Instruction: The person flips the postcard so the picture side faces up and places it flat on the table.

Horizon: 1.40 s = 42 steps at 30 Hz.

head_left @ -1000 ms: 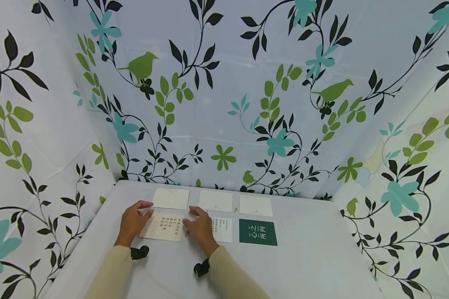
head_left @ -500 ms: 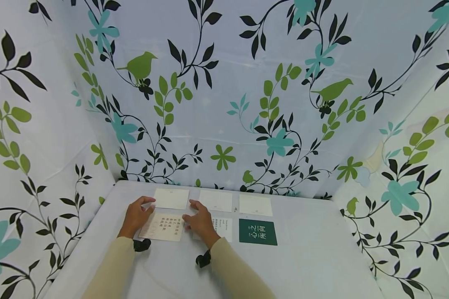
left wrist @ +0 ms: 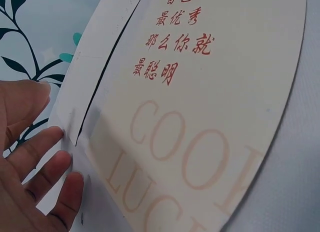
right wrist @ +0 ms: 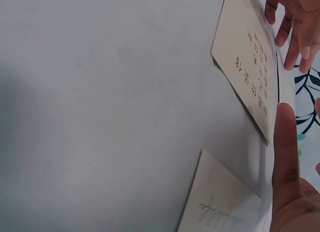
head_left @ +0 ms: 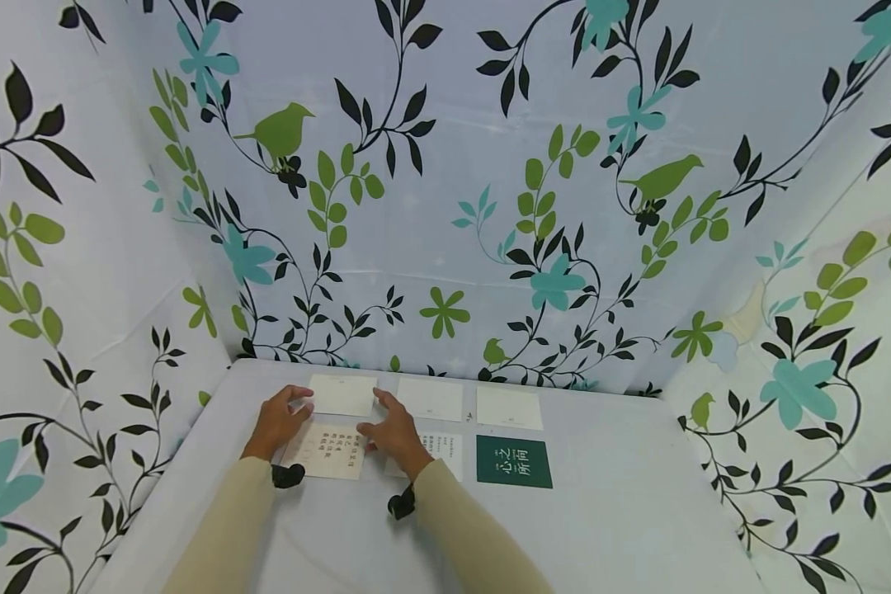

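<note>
In the head view, a cream card (head_left: 327,451) with several columns of characters lies front left; a plain off-white card (head_left: 343,395) lies just behind it. My left hand (head_left: 278,419) is at the left ends of these two cards, its fingers loosely bent. In the left wrist view those fingertips (left wrist: 61,133) overlap the plain card's near end (left wrist: 82,102), beside the cream card (left wrist: 200,112) with red characters and pale large letters. My right hand (head_left: 397,431) is at their right ends. Its thumb (right wrist: 286,142) is stretched out straight in the right wrist view.
Two more plain cards (head_left: 430,400) (head_left: 508,408) continue the back row. A white card with printed text (head_left: 447,454), partly behind my right hand, and a dark green card (head_left: 515,461) continue the front row. A patterned curtain (head_left: 445,206) rises behind the white table (head_left: 601,511).
My left hand has shifted slightly right and away from me, toward the plain back card. The right hand has moved slightly away from me too. The cards keep their layout.
</note>
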Motion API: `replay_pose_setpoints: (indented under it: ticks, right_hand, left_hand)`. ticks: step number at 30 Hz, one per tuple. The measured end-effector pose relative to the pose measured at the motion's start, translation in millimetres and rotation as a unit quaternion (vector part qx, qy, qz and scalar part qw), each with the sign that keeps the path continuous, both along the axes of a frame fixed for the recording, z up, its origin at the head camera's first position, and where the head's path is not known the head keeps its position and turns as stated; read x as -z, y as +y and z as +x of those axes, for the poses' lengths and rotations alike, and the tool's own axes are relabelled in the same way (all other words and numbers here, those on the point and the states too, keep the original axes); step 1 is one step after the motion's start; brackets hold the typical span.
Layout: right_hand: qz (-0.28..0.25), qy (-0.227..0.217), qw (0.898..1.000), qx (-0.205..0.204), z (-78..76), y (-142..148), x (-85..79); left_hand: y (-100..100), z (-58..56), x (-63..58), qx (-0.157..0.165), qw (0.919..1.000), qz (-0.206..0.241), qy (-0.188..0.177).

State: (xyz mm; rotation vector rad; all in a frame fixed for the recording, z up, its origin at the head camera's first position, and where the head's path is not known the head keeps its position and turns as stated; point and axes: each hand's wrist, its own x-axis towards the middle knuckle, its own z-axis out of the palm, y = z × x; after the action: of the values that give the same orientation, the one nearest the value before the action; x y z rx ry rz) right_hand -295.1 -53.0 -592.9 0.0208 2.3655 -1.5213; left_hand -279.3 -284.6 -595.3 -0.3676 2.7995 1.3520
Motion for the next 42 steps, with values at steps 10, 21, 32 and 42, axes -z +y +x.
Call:
replay_pose_setpoints:
  ticks: [10,21,32,42]
  right_hand:
    - [-0.021,-0.017,1.000,-0.001,-3.4,-3,-2.0]
    - [-0.060,-0.017,0.998,0.015,-6.3,-6,-1.3]
    - [-0.103,-0.004,0.992,0.075,-7.7,-2,-3.9]
    - [-0.144,-0.001,0.982,0.122,-5.7,0,3.6]
  left_hand:
    - [7,-4.0,-6.9,0.000,0.9999,-0.009,-0.007]
    - [4,-3.2,-7.2,0.002,0.9999,-0.015,0.000]
    - [3,0.4,-11.2,0.002,0.9999,-0.015,0.005]
    - [5,2.9,-8.5,0.003,0.9997,-0.008,0.023]
